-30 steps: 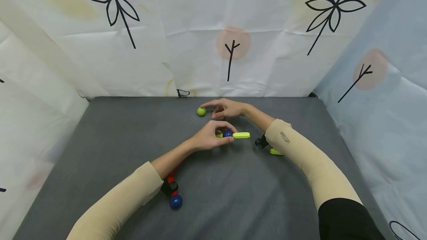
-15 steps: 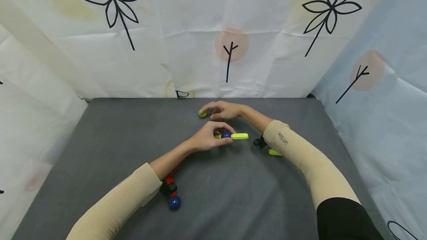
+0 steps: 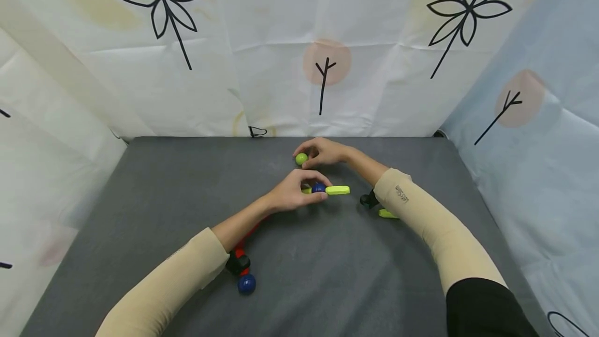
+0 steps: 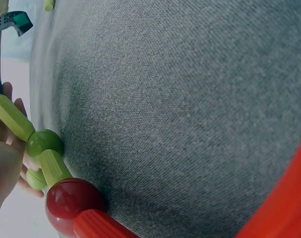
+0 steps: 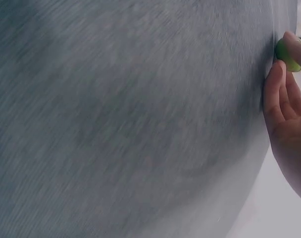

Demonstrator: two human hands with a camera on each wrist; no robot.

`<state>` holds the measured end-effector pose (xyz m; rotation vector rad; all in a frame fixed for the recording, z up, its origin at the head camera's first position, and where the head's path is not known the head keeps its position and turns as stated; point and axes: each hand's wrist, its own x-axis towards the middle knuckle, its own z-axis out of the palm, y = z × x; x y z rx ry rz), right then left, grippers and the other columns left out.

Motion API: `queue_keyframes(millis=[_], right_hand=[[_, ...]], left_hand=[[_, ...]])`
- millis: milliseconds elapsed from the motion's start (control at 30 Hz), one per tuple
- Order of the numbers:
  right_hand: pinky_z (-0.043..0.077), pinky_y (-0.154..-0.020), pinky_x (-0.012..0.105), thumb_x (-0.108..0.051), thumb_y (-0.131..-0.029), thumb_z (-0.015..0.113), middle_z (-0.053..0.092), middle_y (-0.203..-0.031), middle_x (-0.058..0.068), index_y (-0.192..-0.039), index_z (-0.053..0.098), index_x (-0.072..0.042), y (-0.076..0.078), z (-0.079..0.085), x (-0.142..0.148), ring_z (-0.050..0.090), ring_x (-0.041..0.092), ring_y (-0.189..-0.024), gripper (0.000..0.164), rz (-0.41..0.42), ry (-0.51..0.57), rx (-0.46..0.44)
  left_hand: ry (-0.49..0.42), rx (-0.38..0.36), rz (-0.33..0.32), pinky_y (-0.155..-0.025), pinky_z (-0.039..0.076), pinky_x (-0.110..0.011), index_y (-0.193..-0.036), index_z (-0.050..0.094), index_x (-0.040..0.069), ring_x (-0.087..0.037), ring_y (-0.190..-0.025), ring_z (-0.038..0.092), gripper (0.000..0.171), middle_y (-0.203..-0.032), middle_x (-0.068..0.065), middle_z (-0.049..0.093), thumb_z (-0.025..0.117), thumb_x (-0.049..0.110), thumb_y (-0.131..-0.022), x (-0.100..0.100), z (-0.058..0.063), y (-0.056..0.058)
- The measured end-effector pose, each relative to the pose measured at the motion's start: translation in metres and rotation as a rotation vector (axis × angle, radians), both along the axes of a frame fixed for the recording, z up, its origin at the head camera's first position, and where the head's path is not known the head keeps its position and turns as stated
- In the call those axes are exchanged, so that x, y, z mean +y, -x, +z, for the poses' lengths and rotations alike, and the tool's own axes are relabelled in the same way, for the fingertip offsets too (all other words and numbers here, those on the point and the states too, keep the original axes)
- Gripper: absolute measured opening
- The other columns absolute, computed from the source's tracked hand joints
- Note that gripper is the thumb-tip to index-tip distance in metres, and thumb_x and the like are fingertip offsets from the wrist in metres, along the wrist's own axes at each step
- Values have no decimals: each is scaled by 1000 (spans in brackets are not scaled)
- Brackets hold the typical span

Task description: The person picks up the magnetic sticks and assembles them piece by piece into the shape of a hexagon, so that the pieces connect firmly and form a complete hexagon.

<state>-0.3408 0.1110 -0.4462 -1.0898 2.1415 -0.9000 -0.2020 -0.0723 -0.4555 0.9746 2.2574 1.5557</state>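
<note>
My left hand point(image 3: 294, 190) holds a chain of toy building rods and balls; in the head view its thumb and fingers are around a blue ball point(image 3: 318, 188), from which a yellow-green rod point(image 3: 338, 190) sticks out to the right. In the left wrist view the chain runs through a green ball point(image 4: 45, 143) and a red ball point(image 4: 74, 204) to a red rod point(image 4: 102, 225). Beyond it, my right hand point(image 3: 326, 151) pinches a loose lime-green ball point(image 3: 301, 159) between thumb and fingers, low at the table's far side; the right wrist view also shows this ball point(image 5: 288, 55).
Below my left wrist, red rod pieces point(image 3: 239, 250) lead to another blue ball point(image 3: 246, 284). A spare yellow-green rod point(image 3: 388, 214) lies partly under my right sleeve point(image 3: 421, 212). White patterned cloth point(image 3: 262, 82) walls in the grey table point(image 3: 187, 170) at the back and sides.
My right fingers reached over the lime-green ball, drew it to the right and now have it between thumb and fingers. The left hand with its chain has stayed in place.
</note>
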Motion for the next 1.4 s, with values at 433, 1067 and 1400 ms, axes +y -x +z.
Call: queue_keyframes(millis=[433,1067,1400], right_hand=[[63,-91,56,-8,-104,71,60,-151,25,-148,59,5,-9,30,72,73,44,-119,47,-169,44,-68],[63,-84,34,-16,-99,81,71,-124,12,-134,68,-2,-108,60,139,73,23,-99,40,-170,25,4],[65,-87,37,-16,-98,82,73,-122,12,-131,70,-7,-128,51,141,75,25,-100,35,-173,58,3]], left_hand=[[47,-13,20,-91,55,-29,-121,78,6,-15,-98,65,23,-113,-10,78,78,13,-99,4,2,0],[109,-14,43,-89,54,-29,-119,79,9,-17,-98,65,21,-112,-7,78,80,19,-99,13,7,-3],[115,-4,32,-91,55,-34,-119,80,10,-16,-100,65,20,-113,-6,79,79,18,-100,16,6,-2]])
